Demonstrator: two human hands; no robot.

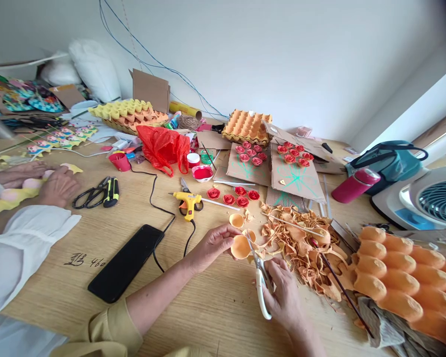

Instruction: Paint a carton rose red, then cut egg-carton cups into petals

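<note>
My left hand [211,247] pinches the rim of an orange egg-carton cup [241,248], its hollow side facing up. White-handled scissors [261,290] are in my right hand [285,296], with fingers through the handles. Their blades meet the right edge of the cup; whether they are apart or closed is hard to make out. Just beyond lie two more cut cups, one orange cup [236,220] in plain view and another cup [250,235] partly behind the blades. A heap of orange carton scraps [301,248] spreads to the right of my hands.
A yellow glue gun [188,203], a black phone [125,263] and red paper-pulp roses [229,199] lie around my hands. Egg cartons [401,277] and a pink bottle [356,185] stand right. At left, a co-worker's hands [59,186] touch a yellow carton strip.
</note>
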